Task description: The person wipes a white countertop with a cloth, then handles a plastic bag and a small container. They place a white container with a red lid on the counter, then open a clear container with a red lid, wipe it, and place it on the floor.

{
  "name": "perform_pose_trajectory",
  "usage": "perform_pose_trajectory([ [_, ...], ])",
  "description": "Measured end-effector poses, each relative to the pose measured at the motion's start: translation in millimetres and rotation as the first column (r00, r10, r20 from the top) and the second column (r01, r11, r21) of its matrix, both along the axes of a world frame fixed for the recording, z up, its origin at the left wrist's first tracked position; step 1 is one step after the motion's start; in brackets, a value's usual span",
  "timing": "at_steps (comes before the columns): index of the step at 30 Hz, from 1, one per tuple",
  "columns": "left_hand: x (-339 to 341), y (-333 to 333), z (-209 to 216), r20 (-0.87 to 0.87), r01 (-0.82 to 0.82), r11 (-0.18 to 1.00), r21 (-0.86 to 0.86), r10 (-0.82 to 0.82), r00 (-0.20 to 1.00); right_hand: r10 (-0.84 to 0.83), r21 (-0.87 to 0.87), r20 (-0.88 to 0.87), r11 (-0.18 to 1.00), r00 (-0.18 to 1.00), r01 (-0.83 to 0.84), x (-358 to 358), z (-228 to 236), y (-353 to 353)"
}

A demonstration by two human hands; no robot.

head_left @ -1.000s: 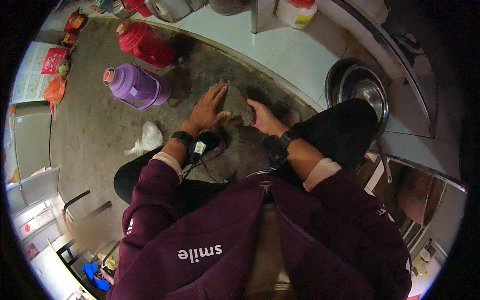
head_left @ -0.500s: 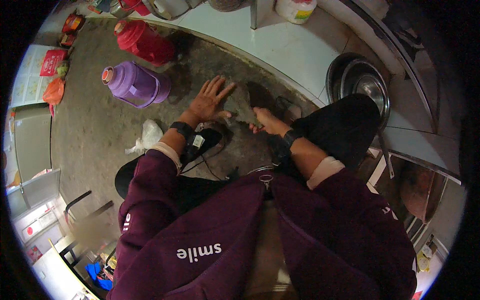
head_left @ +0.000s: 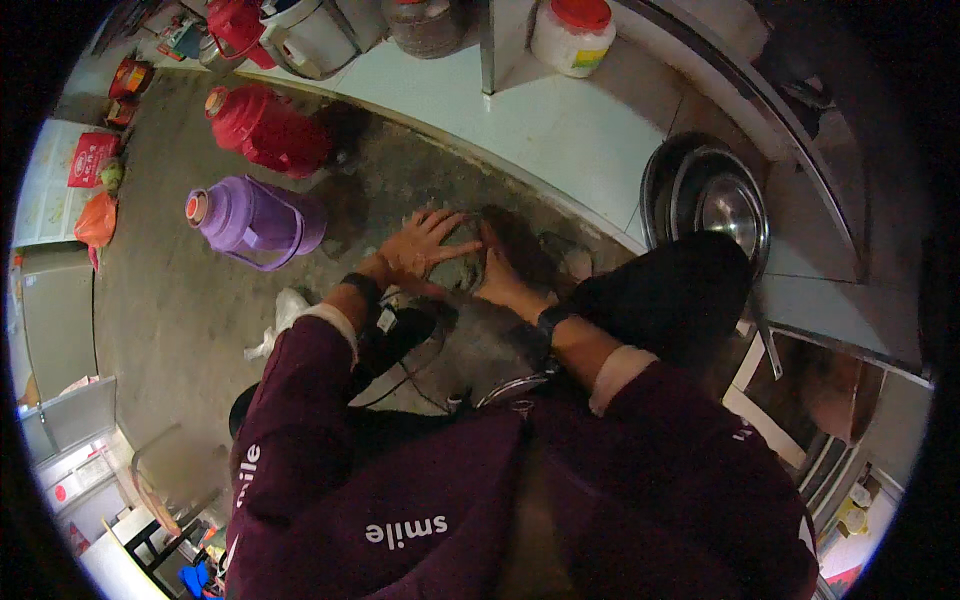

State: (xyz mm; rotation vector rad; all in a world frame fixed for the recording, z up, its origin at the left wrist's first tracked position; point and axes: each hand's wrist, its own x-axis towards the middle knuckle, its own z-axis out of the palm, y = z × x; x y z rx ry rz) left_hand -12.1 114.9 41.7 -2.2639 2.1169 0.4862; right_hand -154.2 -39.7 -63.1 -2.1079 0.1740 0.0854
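Observation:
My left hand (head_left: 425,250) has its fingers spread and pointing up and right, over a dull grey-green surface (head_left: 455,272) that blends into the floor and that I cannot make out. Close by on its right, my right hand (head_left: 508,288) is stretched out, with one finger pointing away from me. The fingertips of both hands almost meet. Nothing shows gripped in either hand, though the right hand's lower fingers are partly hidden. Dark cords (head_left: 408,375) run below the left hand, between my legs. A shiny curved metal rim (head_left: 512,386) lies close to my body.
A purple thermos flask (head_left: 258,222) and a red one (head_left: 270,130) are on the concrete floor (head_left: 150,300) at the left. A white plastic bag (head_left: 288,312) lies by my left knee. Nested metal basins (head_left: 730,205) sit right, on white tiles (head_left: 590,130), with a red-lidded jar (head_left: 575,40) behind.
My right hand has gone from a closed grip to stretched fingers and moved left, nearer my left hand. The whole view has shifted, so the surroundings appear lower.

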Motion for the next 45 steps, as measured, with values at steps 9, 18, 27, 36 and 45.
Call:
perform_pose_trajectory([
  [9,-8,7,-15,-0.022,-0.128,0.977,-0.172,0.126,0.992,-0.064,0.349,0.179,0.937,0.982,-0.003,8,14,8],
  [18,-60,-10,-24,-0.110,-0.668,0.625,-0.404,0.692,0.713,-0.025,0.057,0.228,0.998,0.973,0.013,12,-5,12],
  [27,-93,-64,-32,-0.075,-0.930,0.054,-0.363,0.993,0.087,0.009,0.485,0.088,0.873,0.996,-0.050,-2,-20,7],
  [36,-23,18,10,0.024,-0.261,0.961,-0.093,0.264,0.964,0.087,-0.058,0.215,0.995,0.973,-0.076,9,-62,11],
  [45,13,-1,4,-0.048,0.164,0.983,-0.079,-0.168,0.985,0.015,0.823,-0.292,0.513,0.956,0.244,2,-50,11],
])
